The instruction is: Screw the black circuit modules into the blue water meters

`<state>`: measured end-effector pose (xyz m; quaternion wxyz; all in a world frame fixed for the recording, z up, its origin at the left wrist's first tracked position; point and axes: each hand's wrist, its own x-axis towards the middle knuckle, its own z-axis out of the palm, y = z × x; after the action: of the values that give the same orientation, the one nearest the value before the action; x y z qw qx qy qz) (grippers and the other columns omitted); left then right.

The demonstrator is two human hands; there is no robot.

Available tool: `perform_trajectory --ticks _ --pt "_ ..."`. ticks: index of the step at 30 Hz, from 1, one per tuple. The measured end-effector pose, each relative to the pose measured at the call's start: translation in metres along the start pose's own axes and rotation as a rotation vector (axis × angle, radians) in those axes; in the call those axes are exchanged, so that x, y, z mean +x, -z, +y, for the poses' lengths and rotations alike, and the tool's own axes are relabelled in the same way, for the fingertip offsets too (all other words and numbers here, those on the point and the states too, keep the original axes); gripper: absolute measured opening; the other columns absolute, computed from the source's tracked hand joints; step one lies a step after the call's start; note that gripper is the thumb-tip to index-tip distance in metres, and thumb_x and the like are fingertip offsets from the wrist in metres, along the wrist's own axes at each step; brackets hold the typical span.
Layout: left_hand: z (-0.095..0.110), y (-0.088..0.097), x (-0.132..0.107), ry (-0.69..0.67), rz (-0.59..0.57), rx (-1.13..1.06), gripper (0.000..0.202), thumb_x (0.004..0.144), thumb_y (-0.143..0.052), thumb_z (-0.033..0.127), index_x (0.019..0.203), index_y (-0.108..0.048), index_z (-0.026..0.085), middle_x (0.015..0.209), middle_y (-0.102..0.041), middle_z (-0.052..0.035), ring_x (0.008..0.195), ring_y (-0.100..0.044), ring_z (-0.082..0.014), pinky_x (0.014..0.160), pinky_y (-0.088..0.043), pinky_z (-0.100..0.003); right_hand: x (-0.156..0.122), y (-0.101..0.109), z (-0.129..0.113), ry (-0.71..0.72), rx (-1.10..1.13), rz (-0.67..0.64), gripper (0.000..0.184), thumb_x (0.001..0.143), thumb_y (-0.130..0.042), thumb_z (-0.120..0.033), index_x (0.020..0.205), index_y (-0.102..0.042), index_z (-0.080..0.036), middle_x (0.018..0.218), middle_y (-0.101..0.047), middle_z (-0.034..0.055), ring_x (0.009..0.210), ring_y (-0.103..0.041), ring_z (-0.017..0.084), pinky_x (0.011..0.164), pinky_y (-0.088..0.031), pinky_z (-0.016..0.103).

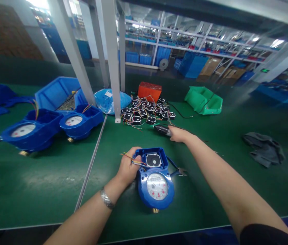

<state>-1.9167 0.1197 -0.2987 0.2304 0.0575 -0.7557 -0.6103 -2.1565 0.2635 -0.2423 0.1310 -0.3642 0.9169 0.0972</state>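
Note:
A blue water meter lies in front of me, its round dial toward me and its square box open. Inside that box sits a black-and-white module. My left hand grips the box's left side, with thin coloured wires by the thumb. Farther back, my right hand is closed around a black electric screwdriver, whose green tip points left, close to the loose modules. Cutting pliers with blue handles lie partly hidden behind the meter's right side.
Two more blue meters stand left, before a blue bin. Several black modules with wires lie by an orange-red box and a blue bag. A metal post rises there. Right are a green bin and grey cloth.

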Motion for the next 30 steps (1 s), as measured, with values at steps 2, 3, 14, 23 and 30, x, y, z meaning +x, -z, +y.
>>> perform_trajectory --ticks 2,3,14,23,30 --pt "0.0 0.0 -0.001 0.011 -0.001 -0.007 0.032 0.081 -0.038 0.04 0.092 -0.052 0.013 0.076 -0.056 -0.0033 0.071 -0.053 -0.0172 0.065 -0.039 -0.027 -0.002 -0.002 0.0 -0.015 0.024 0.045 0.038 0.077 -0.055 -0.025 0.111 -0.044 -0.011 0.107 -0.047 0.0086 0.095 -0.048 0.014 0.085 -0.042 0.033" --pt "0.0 0.0 -0.001 0.016 0.001 -0.011 0.032 0.081 -0.038 0.04 0.092 -0.052 0.014 0.076 -0.056 -0.0032 0.071 -0.053 -0.0172 0.065 -0.04 -0.027 -0.005 -0.003 0.0 -0.024 0.037 0.069 0.038 0.076 -0.054 -0.023 0.111 -0.045 -0.011 0.108 -0.047 0.0093 0.096 -0.048 0.016 0.086 -0.042 0.035" --pt "-0.002 -0.002 -0.003 0.061 0.028 -0.072 0.031 0.08 -0.04 0.041 0.093 -0.051 0.014 0.076 -0.054 -0.0026 0.071 -0.051 -0.0166 0.064 -0.04 -0.025 -0.103 -0.019 -0.042 0.033 0.618 0.199 0.047 0.082 -0.043 -0.038 0.122 -0.037 -0.013 0.118 -0.046 0.0091 0.107 -0.047 0.014 0.096 -0.039 0.029" --pt "-0.001 0.0 -0.003 0.079 0.015 -0.056 0.033 0.08 -0.04 0.042 0.094 -0.051 0.014 0.077 -0.055 -0.0031 0.071 -0.052 -0.0169 0.064 -0.04 -0.025 -0.172 -0.052 -0.11 0.009 1.625 -0.026 0.081 0.07 -0.059 -0.048 0.129 -0.015 -0.016 0.122 -0.041 0.0144 0.111 -0.044 0.022 0.095 -0.038 0.041" --pt "0.005 0.005 0.0 0.066 -0.012 0.047 0.032 0.079 -0.04 0.04 0.093 -0.052 0.013 0.077 -0.055 -0.0022 0.071 -0.051 -0.0158 0.065 -0.039 -0.025 -0.173 -0.061 -0.136 -0.127 1.96 0.133 0.074 0.063 -0.066 -0.037 0.123 -0.027 -0.02 0.119 -0.044 0.01 0.1 -0.051 0.021 0.087 -0.044 0.035"
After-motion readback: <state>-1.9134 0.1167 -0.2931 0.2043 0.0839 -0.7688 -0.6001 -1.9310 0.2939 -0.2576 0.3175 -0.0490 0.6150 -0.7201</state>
